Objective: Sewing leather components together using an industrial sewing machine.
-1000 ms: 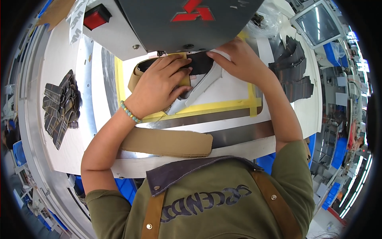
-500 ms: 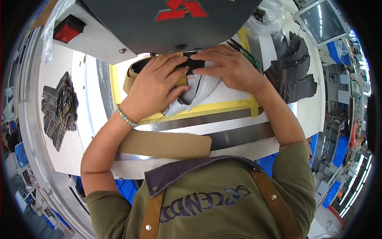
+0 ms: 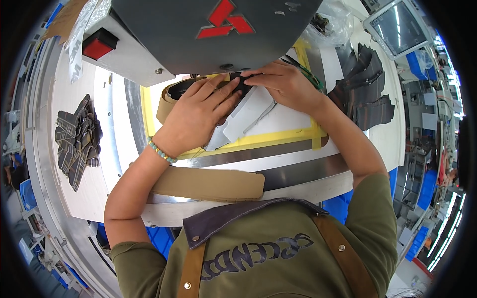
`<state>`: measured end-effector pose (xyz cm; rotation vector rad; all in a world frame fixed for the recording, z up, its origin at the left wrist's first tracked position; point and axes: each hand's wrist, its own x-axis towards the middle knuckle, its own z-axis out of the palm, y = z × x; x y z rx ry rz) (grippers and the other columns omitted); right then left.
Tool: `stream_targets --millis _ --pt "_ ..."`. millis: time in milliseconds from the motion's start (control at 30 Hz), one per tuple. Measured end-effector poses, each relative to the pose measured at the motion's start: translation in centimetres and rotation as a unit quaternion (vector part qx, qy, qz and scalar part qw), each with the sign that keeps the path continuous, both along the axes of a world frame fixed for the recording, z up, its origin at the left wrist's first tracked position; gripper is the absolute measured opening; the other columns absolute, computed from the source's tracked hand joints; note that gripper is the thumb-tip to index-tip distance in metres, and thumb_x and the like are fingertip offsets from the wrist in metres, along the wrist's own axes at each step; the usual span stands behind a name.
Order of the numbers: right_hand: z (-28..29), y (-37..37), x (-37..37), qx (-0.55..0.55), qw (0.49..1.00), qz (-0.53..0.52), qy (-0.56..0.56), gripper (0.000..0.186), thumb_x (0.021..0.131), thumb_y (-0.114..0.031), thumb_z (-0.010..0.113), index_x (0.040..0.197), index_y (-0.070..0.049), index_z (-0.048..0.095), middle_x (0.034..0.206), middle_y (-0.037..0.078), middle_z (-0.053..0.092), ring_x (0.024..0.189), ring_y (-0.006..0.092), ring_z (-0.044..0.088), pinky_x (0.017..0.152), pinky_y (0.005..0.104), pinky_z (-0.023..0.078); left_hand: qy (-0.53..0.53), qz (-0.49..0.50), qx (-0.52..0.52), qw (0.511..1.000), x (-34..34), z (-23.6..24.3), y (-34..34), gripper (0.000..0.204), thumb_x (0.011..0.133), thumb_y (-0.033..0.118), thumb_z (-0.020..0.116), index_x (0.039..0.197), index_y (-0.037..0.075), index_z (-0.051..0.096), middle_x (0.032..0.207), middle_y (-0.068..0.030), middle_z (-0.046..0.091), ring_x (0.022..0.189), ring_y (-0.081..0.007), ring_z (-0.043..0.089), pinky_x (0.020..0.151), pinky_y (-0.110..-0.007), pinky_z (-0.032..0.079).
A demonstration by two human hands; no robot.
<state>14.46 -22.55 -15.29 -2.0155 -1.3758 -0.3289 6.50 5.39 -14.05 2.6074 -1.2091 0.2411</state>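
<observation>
Under the dark sewing machine head [image 3: 218, 47], both hands work at a black fabric piece [image 3: 242, 85]. My left hand [image 3: 191, 119] lies over the work with its fingers spread and stretched out. My right hand [image 3: 288, 87] has its thumb and fingertips together on the black piece's edge. A curved tan band [image 3: 166, 106] with a dark inside stands beside my left hand. Below my fingers a pale grey, stiff-looking piece [image 3: 238, 121] slants across the white bed. The needle area is hidden behind the machine head.
Green-handled scissors [image 3: 312, 77] lie beyond my right hand. Plaid fabric pieces [image 3: 77, 141] are heaped at left; dark strips [image 3: 365, 92] are stacked at right. A tan strip [image 3: 213, 184] lies along the front edge. Yellow tape [image 3: 278, 135] frames the bed. A screen [image 3: 397, 30] stands back right.
My right fingertips and thumb have drawn closer together on the black piece. My left fingers have shifted slightly, and the pale grey piece has turned and lies flatter. The view has tilted slightly.
</observation>
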Motion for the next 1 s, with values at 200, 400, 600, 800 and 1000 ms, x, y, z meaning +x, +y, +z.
stream_targets --millis 200,400,600,800,1000 --pt "0.2 0.3 0.1 0.002 0.999 -0.014 -0.042 0.029 0.081 0.011 0.072 0.106 -0.001 0.08 0.116 0.007 0.076 0.112 0.0273 0.071 0.094 0.0361 0.062 -0.014 0.004 0.013 1.0 -0.1 0.0 0.0 0.059 0.088 0.005 0.06 0.147 0.003 0.065 0.161 -0.0125 0.058 0.15 -0.0362 0.05 0.124 -0.048 0.042" --pt "2.5 0.7 -0.9 -0.064 0.993 -0.038 -0.088 0.027 0.084 0.002 0.074 0.109 -0.006 0.081 0.122 0.006 0.076 0.118 0.0275 0.07 0.101 0.0431 0.058 0.02 0.007 -0.036 0.999 -0.1 -0.1 0.1 0.062 0.081 0.006 0.073 0.143 0.004 0.067 0.156 -0.0111 0.061 0.145 -0.0363 0.053 0.123 -0.051 0.043" --pt "0.4 -0.5 -1.9 -0.089 0.992 -0.048 -0.074 0.037 0.082 0.001 0.073 0.116 -0.011 0.081 0.133 0.003 0.074 0.122 0.0277 0.069 0.104 0.044 0.057 0.007 0.012 -0.064 0.998 0.2 -0.3 0.1 0.067 0.074 0.012 0.089 0.138 0.004 0.07 0.143 -0.0118 0.066 0.139 -0.0347 0.056 0.119 -0.049 0.049" --pt "0.2 -0.6 -1.3 -0.086 0.994 -0.02 -0.066 0.042 0.081 0.002 0.073 0.117 -0.017 0.082 0.14 0.0 0.072 0.122 0.0263 0.07 0.103 0.0425 0.057 0.037 0.025 -0.087 0.995 0.2 -0.2 0.1 0.059 0.077 0.006 0.081 0.134 0.003 0.072 0.149 -0.0107 0.067 0.14 -0.0354 0.058 0.12 -0.048 0.048" --pt "0.3 -0.4 -1.5 -0.092 0.993 -0.022 -0.069 0.037 0.083 -0.001 0.074 0.115 -0.018 0.082 0.136 0.0 0.073 0.122 0.0245 0.07 0.103 0.0419 0.057 0.041 0.039 -0.082 0.995 -0.2 0.7 1.0 0.059 0.081 0.014 0.086 0.136 0.002 0.071 0.15 -0.011 0.067 0.138 -0.0343 0.06 0.119 -0.048 0.049"
